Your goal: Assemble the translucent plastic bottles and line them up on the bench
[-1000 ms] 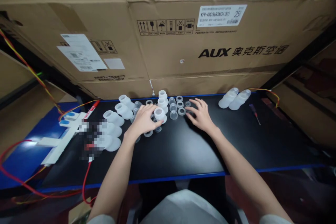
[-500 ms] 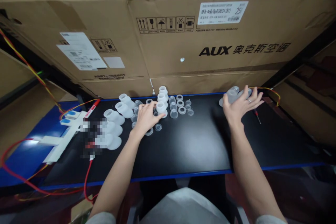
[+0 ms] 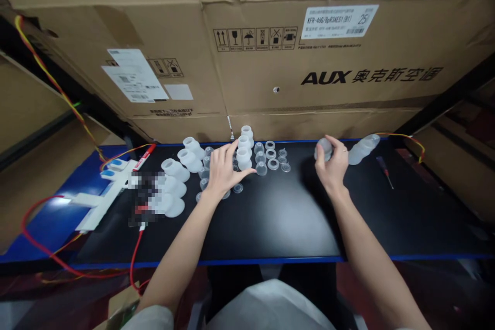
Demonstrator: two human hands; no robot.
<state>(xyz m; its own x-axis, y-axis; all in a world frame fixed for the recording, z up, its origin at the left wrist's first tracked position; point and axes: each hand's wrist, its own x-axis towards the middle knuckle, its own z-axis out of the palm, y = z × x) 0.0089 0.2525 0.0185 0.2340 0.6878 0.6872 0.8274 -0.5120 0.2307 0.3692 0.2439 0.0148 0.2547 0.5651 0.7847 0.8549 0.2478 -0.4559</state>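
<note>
My left hand (image 3: 225, 169) rests with fingers spread among translucent white silicone pieces on the black table (image 3: 270, 216); its fingertips touch a small white cup-shaped piece (image 3: 243, 158). My right hand (image 3: 333, 166) has its fingers wrapped round a large frosted cone-shaped piece (image 3: 324, 148), near the table's far edge. A second frosted cone piece (image 3: 362, 148) lies just right of that hand. Small clear rings and caps (image 3: 273, 159) lie in rows between my two hands.
Large AUX cardboard boxes (image 3: 309, 62) wall off the back. Several bigger white silicone funnels (image 3: 176, 170) lie left of the cluster, beside a white power strip (image 3: 104, 191) and red and yellow wires (image 3: 58, 263). A small screwdriver (image 3: 385, 170) lies at the right.
My right hand left the small rings, swept right to the two frosted cone pieces and closed on the left one. My left hand stayed at the cluster, fingers spreading.
</note>
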